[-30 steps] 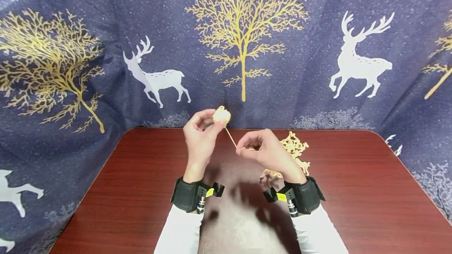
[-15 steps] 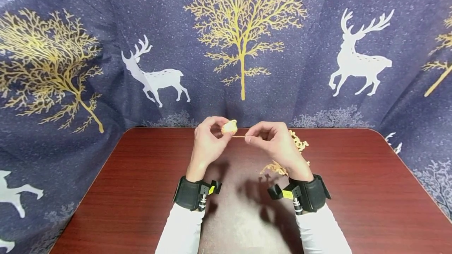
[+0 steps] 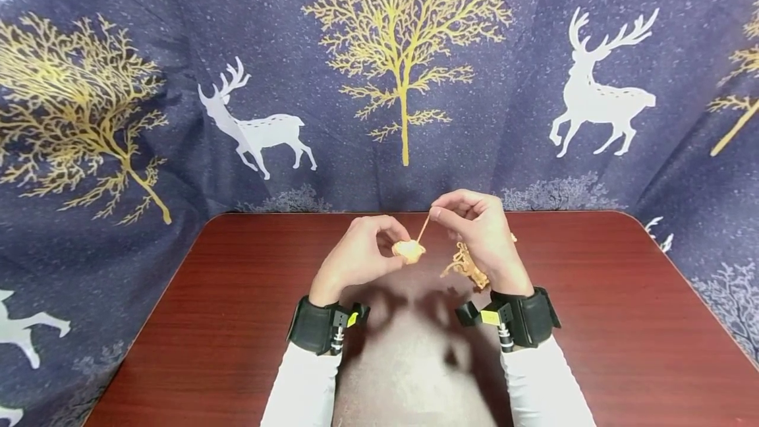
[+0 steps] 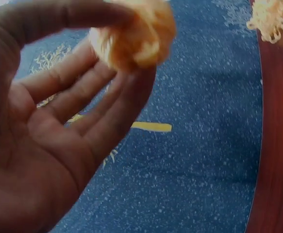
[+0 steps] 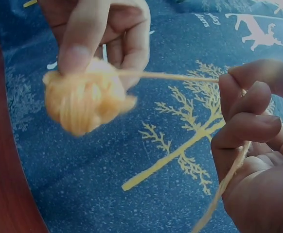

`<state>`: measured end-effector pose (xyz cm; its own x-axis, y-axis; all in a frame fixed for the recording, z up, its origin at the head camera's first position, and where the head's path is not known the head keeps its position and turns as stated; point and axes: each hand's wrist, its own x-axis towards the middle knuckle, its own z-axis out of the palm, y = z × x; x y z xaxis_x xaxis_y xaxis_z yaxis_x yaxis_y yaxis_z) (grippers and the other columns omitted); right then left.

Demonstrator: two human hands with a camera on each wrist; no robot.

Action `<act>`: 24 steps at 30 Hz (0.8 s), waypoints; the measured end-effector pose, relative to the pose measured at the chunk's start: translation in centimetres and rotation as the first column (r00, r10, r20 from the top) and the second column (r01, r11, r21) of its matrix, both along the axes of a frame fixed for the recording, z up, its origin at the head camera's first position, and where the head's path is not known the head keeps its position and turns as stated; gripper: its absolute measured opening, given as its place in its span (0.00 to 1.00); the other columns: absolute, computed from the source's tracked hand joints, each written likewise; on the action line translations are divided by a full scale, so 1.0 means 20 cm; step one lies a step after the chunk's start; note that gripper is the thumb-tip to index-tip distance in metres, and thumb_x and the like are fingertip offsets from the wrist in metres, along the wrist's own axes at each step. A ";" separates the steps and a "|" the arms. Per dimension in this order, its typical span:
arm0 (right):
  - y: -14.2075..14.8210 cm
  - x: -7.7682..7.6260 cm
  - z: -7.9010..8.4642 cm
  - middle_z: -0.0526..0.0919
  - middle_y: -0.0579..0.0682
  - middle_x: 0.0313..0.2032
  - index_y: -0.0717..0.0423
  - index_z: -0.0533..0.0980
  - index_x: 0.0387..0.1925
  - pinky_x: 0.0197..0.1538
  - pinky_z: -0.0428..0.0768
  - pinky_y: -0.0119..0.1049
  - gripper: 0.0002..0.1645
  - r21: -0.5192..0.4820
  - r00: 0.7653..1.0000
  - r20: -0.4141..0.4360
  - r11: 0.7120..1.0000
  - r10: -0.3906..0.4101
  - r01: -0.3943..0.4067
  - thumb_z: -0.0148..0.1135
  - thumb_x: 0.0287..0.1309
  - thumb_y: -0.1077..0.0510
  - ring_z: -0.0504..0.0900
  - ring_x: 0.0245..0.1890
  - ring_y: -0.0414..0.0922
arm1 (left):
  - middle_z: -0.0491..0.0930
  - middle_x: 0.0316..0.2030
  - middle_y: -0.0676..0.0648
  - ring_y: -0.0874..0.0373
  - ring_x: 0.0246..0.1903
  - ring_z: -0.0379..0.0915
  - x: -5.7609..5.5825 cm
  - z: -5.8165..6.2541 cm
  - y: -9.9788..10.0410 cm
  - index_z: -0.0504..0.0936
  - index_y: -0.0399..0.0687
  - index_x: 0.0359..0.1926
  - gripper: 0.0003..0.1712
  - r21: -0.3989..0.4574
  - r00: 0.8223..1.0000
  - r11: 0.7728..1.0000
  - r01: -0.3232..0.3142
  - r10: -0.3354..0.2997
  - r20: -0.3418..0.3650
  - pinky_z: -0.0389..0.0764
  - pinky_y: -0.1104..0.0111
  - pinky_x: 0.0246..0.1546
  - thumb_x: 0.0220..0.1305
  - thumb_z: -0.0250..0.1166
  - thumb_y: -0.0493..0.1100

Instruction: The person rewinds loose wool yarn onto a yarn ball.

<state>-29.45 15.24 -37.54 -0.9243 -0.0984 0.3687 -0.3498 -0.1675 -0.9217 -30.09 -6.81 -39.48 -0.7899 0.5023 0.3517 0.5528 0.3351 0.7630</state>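
Note:
A small ball of pale yellow-orange yarn (image 3: 408, 252) is pinched between the thumb and fingers of my left hand (image 3: 362, 252). In the right wrist view the ball (image 5: 85, 99) shows wound strands across its face. From it a taut strand (image 5: 175, 76) runs to my right hand (image 3: 474, 223), whose thumb and forefinger pinch it. The strand then passes through the right palm and trails down from that hand (image 5: 258, 141). In the left wrist view the ball (image 4: 136, 36) is blurred, held between thumb and fingertips (image 4: 140, 87).
A loose tangle of the same yarn (image 3: 468, 267) lies on the reddish-brown table (image 3: 593, 295), partly hidden behind my right hand. Behind the table's far edge hangs a dark blue cloth (image 3: 356, 176) printed with deer and gold trees. Both wrists wear black camera straps (image 3: 524, 318).
My left hand has moved right and turned over with the ball, ending lower. My right hand has risen and shifted right, so the strand has swung from below the ball to above it.

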 end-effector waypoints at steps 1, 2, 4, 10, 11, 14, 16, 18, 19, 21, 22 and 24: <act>0.00 0.00 0.00 0.84 0.46 0.25 0.55 0.86 0.32 0.19 0.69 0.25 0.10 -0.023 1.000 0.004 1.000 0.001 -0.001 0.69 0.57 0.72 0.70 0.17 0.37 | 0.84 0.32 0.52 0.59 0.33 0.82 0.00 0.00 0.00 0.84 0.44 0.37 0.14 0.015 0.999 0.999 0.035 -0.036 0.011 0.87 0.63 0.39 0.48 0.76 0.30; 0.00 -0.01 0.00 0.85 0.46 0.25 0.55 0.86 0.32 0.19 0.68 0.25 0.10 -0.042 1.000 0.008 0.999 0.004 -0.004 0.68 0.57 0.72 0.70 0.17 0.37 | 0.84 0.32 0.52 0.59 0.33 0.82 0.00 0.00 0.00 0.84 0.44 0.36 0.14 0.035 0.997 0.997 0.069 -0.070 0.021 0.87 0.64 0.40 0.48 0.76 0.30; 0.00 -0.01 0.00 0.85 0.47 0.26 0.54 0.86 0.32 0.19 0.68 0.24 0.11 -0.078 1.000 0.016 0.997 0.005 -0.003 0.68 0.57 0.73 0.70 0.17 0.37 | 0.85 0.33 0.51 0.58 0.34 0.83 0.01 0.01 0.00 0.84 0.43 0.36 0.14 0.088 0.989 0.987 0.136 -0.140 0.040 0.88 0.63 0.41 0.48 0.76 0.29; 0.01 -0.03 -0.02 0.85 0.46 0.24 0.55 0.86 0.33 0.19 0.68 0.23 0.11 -0.115 0.999 0.034 0.993 -0.025 0.029 0.68 0.57 0.73 0.69 0.16 0.36 | 0.84 0.38 0.45 0.52 0.38 0.84 0.04 0.05 0.00 0.84 0.39 0.39 0.14 0.268 0.942 0.911 0.315 -0.334 0.029 0.87 0.58 0.46 0.50 0.75 0.27; 0.01 -0.04 -0.02 0.85 0.46 0.25 0.55 0.86 0.33 0.19 0.68 0.23 0.11 -0.116 0.999 0.037 0.993 -0.023 0.027 0.67 0.58 0.73 0.69 0.16 0.36 | 0.84 0.39 0.43 0.50 0.39 0.84 0.05 0.06 0.00 0.84 0.38 0.40 0.15 0.296 0.934 0.895 0.334 -0.357 0.023 0.87 0.56 0.46 0.50 0.75 0.26; 0.00 -0.04 -0.03 0.86 0.45 0.25 0.55 0.86 0.33 0.18 0.67 0.23 0.10 -0.110 0.999 0.051 0.994 -0.001 0.007 0.67 0.59 0.72 0.70 0.16 0.35 | 0.83 0.40 0.39 0.50 0.40 0.83 0.06 0.08 0.00 0.83 0.33 0.40 0.16 0.390 0.916 0.844 0.369 -0.401 0.000 0.86 0.53 0.48 0.50 0.74 0.23; 0.00 -0.05 -0.04 0.86 0.45 0.26 0.57 0.86 0.34 0.19 0.67 0.23 0.09 -0.093 0.998 0.064 0.996 0.019 -0.013 0.68 0.60 0.72 0.70 0.17 0.36 | 0.83 0.41 0.38 0.51 0.41 0.82 0.07 0.09 0.00 0.82 0.29 0.41 0.17 0.458 0.915 0.810 0.366 -0.403 -0.019 0.86 0.52 0.49 0.48 0.74 0.21; -0.01 -0.05 -0.05 0.86 0.46 0.27 0.63 0.85 0.36 0.21 0.71 0.24 0.04 -0.065 0.996 0.079 0.997 0.042 -0.037 0.68 0.60 0.71 0.74 0.19 0.37 | 0.83 0.41 0.39 0.53 0.42 0.82 0.07 0.10 0.00 0.80 0.24 0.41 0.17 0.540 0.920 0.768 0.344 -0.390 -0.031 0.86 0.54 0.49 0.47 0.72 0.19; -0.02 -0.04 -0.05 0.86 0.47 0.28 0.64 0.84 0.37 0.22 0.73 0.25 0.04 -0.043 0.995 0.087 0.998 0.048 -0.044 0.68 0.61 0.70 0.75 0.20 0.37 | 0.83 0.41 0.40 0.53 0.42 0.82 0.07 0.10 0.00 0.80 0.23 0.41 0.17 0.580 0.926 0.746 0.326 -0.376 -0.036 0.86 0.55 0.49 0.47 0.72 0.18; -0.02 -0.04 -0.05 0.87 0.47 0.28 0.68 0.83 0.39 0.24 0.76 0.26 0.05 0.016 0.994 0.096 0.999 0.050 -0.052 0.68 0.60 0.69 0.76 0.22 0.38 | 0.83 0.41 0.42 0.54 0.43 0.82 0.07 0.11 0.01 0.81 0.26 0.41 0.18 0.661 0.944 0.700 0.270 -0.328 -0.038 0.86 0.59 0.49 0.47 0.71 0.18; -0.02 -0.04 -0.05 0.87 0.48 0.29 0.69 0.83 0.39 0.25 0.77 0.27 0.06 0.054 0.994 0.096 0.997 0.047 -0.052 0.69 0.60 0.69 0.77 0.23 0.38 | 0.84 0.41 0.42 0.54 0.43 0.82 0.07 0.11 0.01 0.82 0.28 0.41 0.17 0.698 0.954 0.677 0.236 -0.298 -0.034 0.86 0.61 0.48 0.47 0.71 0.19; -0.03 -0.04 -0.06 0.87 0.48 0.29 0.69 0.83 0.39 0.25 0.77 0.28 0.08 0.133 0.995 0.091 0.990 0.041 -0.053 0.70 0.59 0.68 0.76 0.22 0.39 | 0.85 0.40 0.44 0.54 0.42 0.83 0.07 0.12 0.02 0.84 0.35 0.41 0.19 0.769 0.973 0.620 0.156 -0.232 -0.010 0.87 0.63 0.44 0.47 0.69 0.18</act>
<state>-30.26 14.59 -38.67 -0.9457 -0.1860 0.2665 -0.2611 -0.0533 -0.9638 -28.70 -6.38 -37.09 -0.7508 0.2311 0.6188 0.4581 -0.4927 0.7398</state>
